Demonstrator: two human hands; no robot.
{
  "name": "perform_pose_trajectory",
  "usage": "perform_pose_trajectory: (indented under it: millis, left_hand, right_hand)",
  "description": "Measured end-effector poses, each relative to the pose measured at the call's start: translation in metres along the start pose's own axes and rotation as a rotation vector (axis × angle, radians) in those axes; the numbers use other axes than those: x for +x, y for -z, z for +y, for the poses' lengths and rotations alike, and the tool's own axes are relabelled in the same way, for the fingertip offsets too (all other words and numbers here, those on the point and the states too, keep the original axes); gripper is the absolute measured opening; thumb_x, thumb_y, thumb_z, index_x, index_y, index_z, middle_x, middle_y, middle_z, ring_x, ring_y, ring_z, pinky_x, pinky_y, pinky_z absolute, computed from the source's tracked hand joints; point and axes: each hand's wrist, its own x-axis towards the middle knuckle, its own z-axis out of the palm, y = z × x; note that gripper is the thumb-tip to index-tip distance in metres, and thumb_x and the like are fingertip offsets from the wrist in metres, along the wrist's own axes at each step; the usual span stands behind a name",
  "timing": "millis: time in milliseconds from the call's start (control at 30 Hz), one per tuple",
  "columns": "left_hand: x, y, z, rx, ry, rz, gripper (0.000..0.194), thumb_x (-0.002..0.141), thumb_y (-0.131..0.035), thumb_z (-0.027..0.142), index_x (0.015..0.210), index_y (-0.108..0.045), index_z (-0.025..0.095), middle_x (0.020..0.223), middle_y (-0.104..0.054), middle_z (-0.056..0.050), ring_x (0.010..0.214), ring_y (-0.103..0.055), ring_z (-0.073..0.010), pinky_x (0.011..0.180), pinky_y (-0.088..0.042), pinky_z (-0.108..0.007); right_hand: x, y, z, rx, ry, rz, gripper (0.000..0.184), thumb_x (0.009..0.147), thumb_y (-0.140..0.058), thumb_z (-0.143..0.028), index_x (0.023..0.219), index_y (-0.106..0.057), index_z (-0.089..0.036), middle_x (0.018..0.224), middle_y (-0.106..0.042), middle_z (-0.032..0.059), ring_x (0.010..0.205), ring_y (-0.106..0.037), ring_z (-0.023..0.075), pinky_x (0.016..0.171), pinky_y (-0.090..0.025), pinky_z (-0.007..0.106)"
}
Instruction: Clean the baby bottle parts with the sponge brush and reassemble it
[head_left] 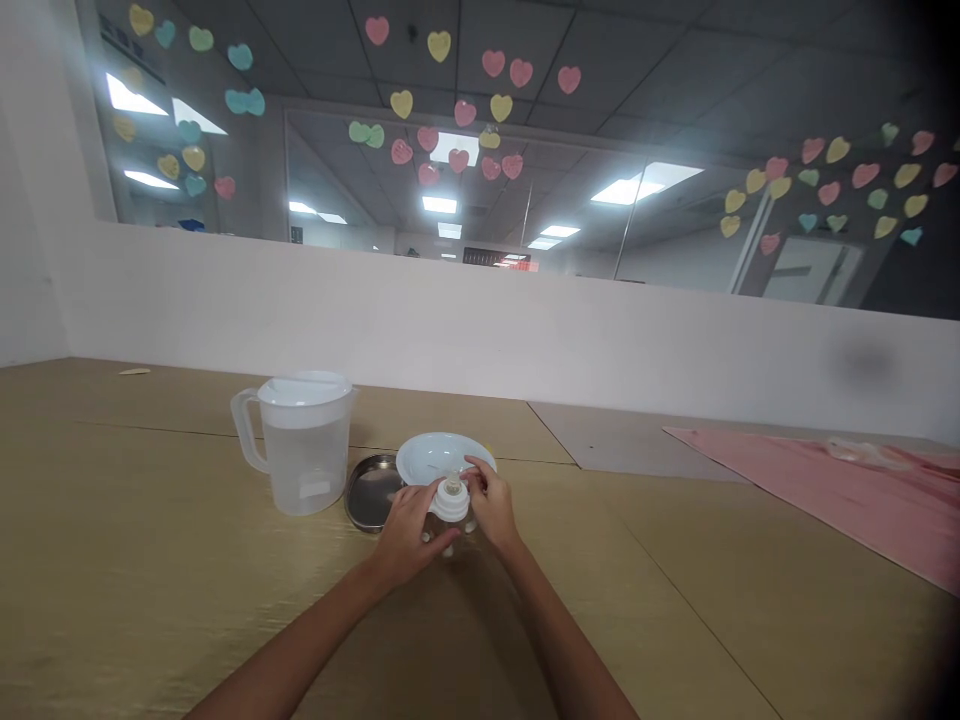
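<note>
A small clear baby bottle (452,503) with a white collar and teat stands on the wooden table (150,580). My left hand (405,532) is wrapped round the bottle's body from the left. My right hand (491,502) pinches the white collar at the top from the right. Just behind the bottle lies a white bowl (442,455), and to its left a round steel dish (371,490). A clear plastic pitcher (300,440) with a white lid and handle stands further left, holding water.
A pink cloth (840,490) covers the table's right side, with something clear lying on it. A white partition wall (525,330) runs along the back of the table. Above it a glass pane carries several paper hearts.
</note>
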Motion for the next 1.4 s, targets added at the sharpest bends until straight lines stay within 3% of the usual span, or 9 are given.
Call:
perform_pose_trajectory:
  millis: [300, 433, 600, 767, 933, 1133, 1233, 1300, 1400]
  left_hand:
    - [0.000, 0.001, 0.002, 0.001, 0.015, 0.000, 0.063, 0.082, -0.052, 0.052, 0.133, -0.038, 0.018, 0.121, -0.056, -0.013, 0.110, -0.050, -0.0281, 0.096, -0.036, -0.045]
    - [-0.001, 0.000, 0.002, 0.006, 0.012, 0.018, 0.062, 0.082, -0.053, 0.051, 0.133, -0.039, 0.018, 0.121, -0.057, -0.013, 0.109, -0.051, -0.0277, 0.095, -0.037, -0.044]
    - [-0.001, 0.000, 0.000, 0.006, 0.013, 0.010, 0.061, 0.081, -0.054, 0.050, 0.132, -0.040, 0.018, 0.121, -0.057, -0.012, 0.109, -0.050, -0.0273, 0.096, -0.036, -0.044]
    - [0.000, 0.002, 0.000, -0.011, 0.038, 0.007, 0.055, 0.081, -0.055, 0.048, 0.126, -0.047, 0.017, 0.117, -0.058, -0.012, 0.109, -0.050, -0.0270, 0.096, -0.036, -0.044]
    - [-0.001, 0.003, 0.001, -0.060, 0.073, -0.022, 0.051, 0.083, -0.053, 0.048, 0.126, -0.048, 0.019, 0.119, -0.056, -0.012, 0.112, -0.047, -0.0270, 0.098, -0.033, -0.045]
    - [-0.001, 0.006, 0.000, -0.094, 0.073, -0.051, 0.059, 0.084, -0.051, 0.052, 0.132, -0.043, 0.020, 0.125, -0.053, -0.013, 0.116, -0.044, -0.0278, 0.100, -0.032, -0.045]
    - [-0.002, 0.005, -0.001, -0.085, 0.081, -0.043, 0.063, 0.083, -0.051, 0.053, 0.136, -0.038, 0.021, 0.128, -0.051, -0.012, 0.118, -0.043, -0.0278, 0.100, -0.032, -0.044]
    - [-0.003, 0.003, -0.003, -0.084, 0.099, -0.040, 0.066, 0.083, -0.051, 0.054, 0.137, -0.036, 0.021, 0.128, -0.051, -0.013, 0.119, -0.042, -0.0282, 0.101, -0.032, -0.045]
    - [-0.004, 0.001, -0.005, -0.102, 0.122, -0.044, 0.068, 0.082, -0.052, 0.055, 0.137, -0.036, 0.018, 0.127, -0.051, -0.014, 0.120, -0.042, -0.0286, 0.101, -0.031, -0.045]
  right_hand:
    - [-0.005, -0.001, 0.003, -0.218, 0.127, -0.016, 0.036, 0.091, -0.034, -0.036, 0.102, -0.064, -0.020, 0.090, -0.067, 0.0067, 0.086, -0.059, 0.0201, 0.079, -0.043, 0.033]
    - [-0.005, 0.001, 0.003, -0.328, 0.163, -0.011, 0.040, 0.094, -0.028, -0.037, 0.100, -0.064, -0.020, 0.082, -0.066, 0.0067, 0.082, -0.058, 0.0207, 0.079, -0.040, 0.033]
    - [-0.009, 0.003, -0.010, -0.281, 0.221, 0.070, 0.039, 0.095, -0.028, -0.035, 0.093, -0.064, -0.021, 0.084, -0.067, 0.0061, 0.085, -0.057, 0.0205, 0.082, -0.037, 0.034]
    - [-0.016, -0.007, -0.025, -0.250, 0.341, -0.011, 0.021, 0.079, -0.057, -0.038, 0.088, -0.062, -0.019, 0.087, -0.063, 0.0061, 0.086, -0.055, 0.0209, 0.080, -0.040, 0.033]
    - [-0.013, -0.012, -0.023, -0.112, 0.213, -0.005, 0.028, 0.066, -0.070, -0.033, 0.089, -0.062, -0.020, 0.085, -0.061, 0.0031, 0.080, -0.056, 0.0181, 0.075, -0.045, 0.031]
    - [-0.006, 0.009, -0.028, 0.217, -0.047, -0.272, 0.054, 0.056, -0.078, -0.032, 0.105, -0.058, -0.021, 0.082, -0.063, -0.0005, 0.080, -0.061, 0.0172, 0.073, -0.049, 0.029]
    - [-0.003, 0.020, -0.027, 0.305, -0.093, -0.355, 0.063, 0.055, -0.079, -0.028, 0.113, -0.056, -0.024, 0.093, -0.064, 0.0016, 0.090, -0.061, 0.0190, 0.079, -0.048, 0.032]
    - [0.001, 0.025, -0.021, 0.371, -0.072, -0.327, 0.059, 0.056, -0.076, -0.025, 0.112, -0.057, -0.025, 0.104, -0.063, 0.0044, 0.100, -0.058, 0.0215, 0.084, -0.047, 0.035]
    - [0.008, 0.031, -0.010, 0.494, -0.074, -0.153, 0.039, 0.060, -0.068, -0.025, 0.099, -0.061, -0.022, 0.103, -0.064, 0.0067, 0.099, -0.058, 0.0224, 0.082, -0.047, 0.034]
